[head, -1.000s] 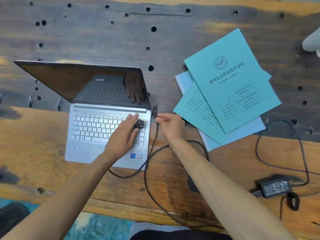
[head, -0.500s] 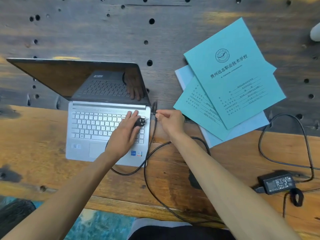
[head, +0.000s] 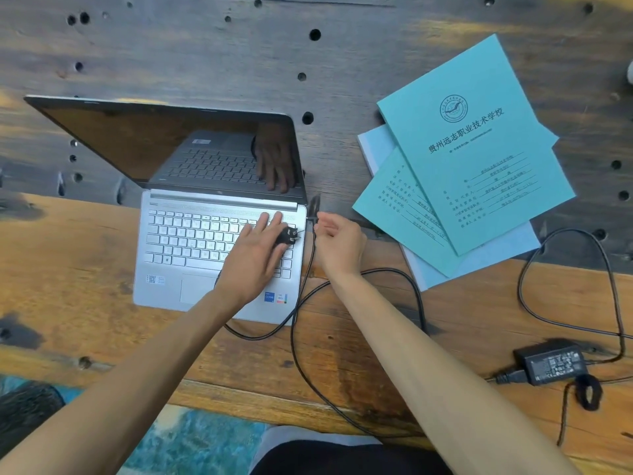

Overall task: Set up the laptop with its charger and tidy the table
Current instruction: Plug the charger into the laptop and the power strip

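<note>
A silver laptop [head: 178, 255] stands open on the wooden table [head: 68, 262], its screen dark. My left hand [head: 253, 258] rests on the right part of the keyboard and grips the charger's black wall plug [head: 289, 234] between thumb and fingers. My right hand [head: 339, 241] is at the laptop's right edge, its fingers loosened, their tips by the small charger connector [head: 310, 219] that sits at the laptop's side. The black cable [head: 298, 337] loops from there across the table's front. The charger brick [head: 551, 363] lies at the right.
Teal booklets [head: 479, 149] lie fanned over a white sheet right of the laptop. More cable [head: 613, 286] loops behind the brick, and a black strap loop [head: 587, 392] lies beside it. The table's front edge [head: 239, 402] runs near my body.
My right hand's fingers have loosened at the connector, which they pinched before. My left hand and the plug have stayed on the keyboard. The view has shifted slightly.
</note>
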A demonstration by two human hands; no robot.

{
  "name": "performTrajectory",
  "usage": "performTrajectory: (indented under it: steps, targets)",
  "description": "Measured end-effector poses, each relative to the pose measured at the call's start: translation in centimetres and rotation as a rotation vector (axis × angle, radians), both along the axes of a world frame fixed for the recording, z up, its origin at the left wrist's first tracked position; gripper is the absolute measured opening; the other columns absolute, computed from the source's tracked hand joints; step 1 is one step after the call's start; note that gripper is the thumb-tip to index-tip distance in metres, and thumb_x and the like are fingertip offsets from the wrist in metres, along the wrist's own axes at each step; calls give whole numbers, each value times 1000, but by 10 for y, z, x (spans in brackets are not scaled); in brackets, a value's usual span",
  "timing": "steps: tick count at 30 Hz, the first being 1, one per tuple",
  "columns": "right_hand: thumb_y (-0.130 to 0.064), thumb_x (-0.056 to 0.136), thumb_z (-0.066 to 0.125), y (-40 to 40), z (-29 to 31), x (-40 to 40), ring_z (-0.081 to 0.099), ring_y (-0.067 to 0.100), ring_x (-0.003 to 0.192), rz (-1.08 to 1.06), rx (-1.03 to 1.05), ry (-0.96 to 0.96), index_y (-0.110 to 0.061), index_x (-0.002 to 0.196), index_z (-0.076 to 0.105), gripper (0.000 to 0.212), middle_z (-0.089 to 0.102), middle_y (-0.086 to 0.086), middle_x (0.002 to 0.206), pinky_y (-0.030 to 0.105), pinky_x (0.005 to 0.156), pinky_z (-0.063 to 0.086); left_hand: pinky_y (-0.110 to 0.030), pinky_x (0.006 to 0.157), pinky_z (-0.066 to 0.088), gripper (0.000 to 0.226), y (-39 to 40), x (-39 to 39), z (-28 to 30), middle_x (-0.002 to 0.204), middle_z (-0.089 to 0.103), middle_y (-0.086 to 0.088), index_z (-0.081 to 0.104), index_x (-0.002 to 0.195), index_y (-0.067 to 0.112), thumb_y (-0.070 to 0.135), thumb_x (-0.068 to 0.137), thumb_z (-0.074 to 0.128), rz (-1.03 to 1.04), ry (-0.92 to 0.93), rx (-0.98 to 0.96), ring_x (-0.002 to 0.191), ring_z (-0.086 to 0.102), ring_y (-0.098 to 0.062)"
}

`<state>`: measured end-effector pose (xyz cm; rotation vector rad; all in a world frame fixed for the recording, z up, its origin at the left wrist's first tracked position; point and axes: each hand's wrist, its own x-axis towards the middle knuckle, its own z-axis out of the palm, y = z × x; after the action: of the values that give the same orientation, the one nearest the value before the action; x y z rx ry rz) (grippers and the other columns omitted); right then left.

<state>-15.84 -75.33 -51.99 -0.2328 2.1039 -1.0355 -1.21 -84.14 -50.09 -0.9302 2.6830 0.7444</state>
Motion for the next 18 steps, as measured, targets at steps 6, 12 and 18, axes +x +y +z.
performTrajectory:
  steps: [6, 12, 18]
  targets:
    - [0, 92, 53, 6, 6, 6, 65, 10, 100, 159, -39, 136, -18, 141, 57, 52, 71, -1, 107, 29, 96, 53, -42, 107, 26, 38, 1, 2, -4, 145, 52, -12, 47, 133, 13, 32, 102, 36, -42, -22, -47, 130, 40, -30]
    - [0, 94, 52, 8, 8, 5, 65, 14, 102, 231, -54, 182, -17, 146, 52, 55, 70, 1, 109, 34, 96, 53, -52, 115, 30, 41, 4, -1, -2, 154, 44, -13, 48, 140, 8, 27, 104, 44, -19, -87, 1, 143, 34, -36]
    - [4, 87, 51, 10, 8, 5, 64, 13, 102, 231, -72, 151, -13, 145, 52, 61, 68, 2, 111, 32, 97, 53, -50, 118, 25, 43, 4, -3, 3, 158, 38, -12, 47, 143, 5, 25, 105, 44, -8, -113, 20, 146, 29, -36]
